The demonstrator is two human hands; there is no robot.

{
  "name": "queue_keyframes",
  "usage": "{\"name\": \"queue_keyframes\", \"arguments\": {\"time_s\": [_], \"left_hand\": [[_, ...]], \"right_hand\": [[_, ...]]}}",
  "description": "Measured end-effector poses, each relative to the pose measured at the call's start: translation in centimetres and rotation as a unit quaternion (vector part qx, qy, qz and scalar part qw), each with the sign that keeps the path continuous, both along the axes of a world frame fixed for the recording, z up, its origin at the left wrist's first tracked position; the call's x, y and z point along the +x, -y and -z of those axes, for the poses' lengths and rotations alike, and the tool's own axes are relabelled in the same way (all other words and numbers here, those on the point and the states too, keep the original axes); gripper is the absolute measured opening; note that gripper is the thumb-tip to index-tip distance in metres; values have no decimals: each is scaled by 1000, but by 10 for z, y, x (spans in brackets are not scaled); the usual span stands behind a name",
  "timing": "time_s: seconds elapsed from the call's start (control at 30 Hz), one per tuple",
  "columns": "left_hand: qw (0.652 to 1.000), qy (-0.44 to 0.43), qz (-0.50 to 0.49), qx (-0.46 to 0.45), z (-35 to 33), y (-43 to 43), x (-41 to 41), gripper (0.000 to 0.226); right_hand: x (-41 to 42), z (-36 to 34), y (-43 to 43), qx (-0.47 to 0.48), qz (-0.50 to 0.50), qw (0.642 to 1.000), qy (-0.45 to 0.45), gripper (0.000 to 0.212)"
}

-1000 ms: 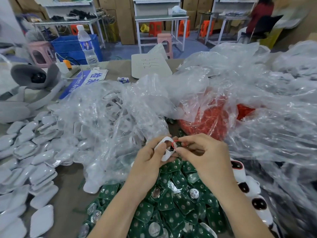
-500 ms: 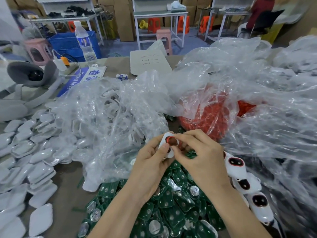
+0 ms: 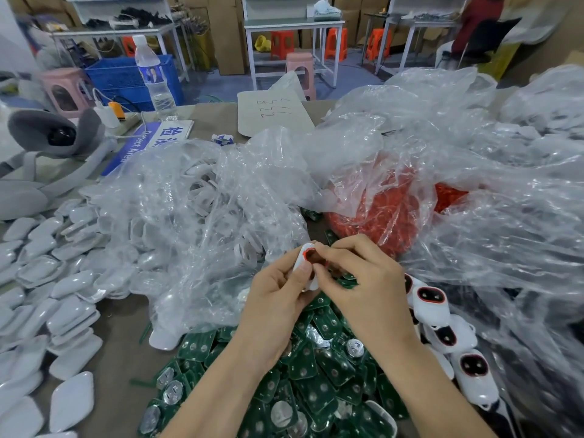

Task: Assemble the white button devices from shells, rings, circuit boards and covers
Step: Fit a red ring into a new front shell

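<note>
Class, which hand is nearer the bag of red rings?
Right. The right hand sits before the bag of red rings; the left hand sits farther left, holding the white shell.

Blue-and-white sign (image 3: pixel 148 143) at ten o'clock reads "Detect Area" beside partly hidden Chinese characters. White card (image 3: pixel 273 112) at twelve o'clock bears handwritten marks, possibly "3333".

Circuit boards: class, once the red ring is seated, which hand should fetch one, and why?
Probably the right hand: it only pinches the red ring, while the left hand grips the white shell. The circuit boards lie just below.
</note>
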State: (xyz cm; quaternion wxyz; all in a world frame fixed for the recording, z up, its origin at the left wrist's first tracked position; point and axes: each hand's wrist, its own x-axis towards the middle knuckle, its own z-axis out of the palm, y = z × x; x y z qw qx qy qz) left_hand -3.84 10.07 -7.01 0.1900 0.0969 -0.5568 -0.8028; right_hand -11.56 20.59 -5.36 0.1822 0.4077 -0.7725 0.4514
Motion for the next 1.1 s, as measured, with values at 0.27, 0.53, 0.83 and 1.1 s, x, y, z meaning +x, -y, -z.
{"name": "queue_keyframes", "arguments": {"time_s": [0.27, 0.53, 0.83, 1.1], "left_hand": [[1000, -20, -3, -7, -4, -3, 1, 28], [999, -22, -13, 24, -6, -2, 0, 28], [1000, -14, -11, 14, -5, -3, 1, 30], [999, 0, -34, -4, -4, -5, 1, 34]], "right_hand": [[-2, 0, -4, -26, -4, 1000, 6, 20], [-1, -3, -5, -45, -27, 998, 40, 21], [1, -2, -3, -9, -2, 1000, -6, 20], [0, -1, -1, -13, -5, 1000, 7, 20]]}}
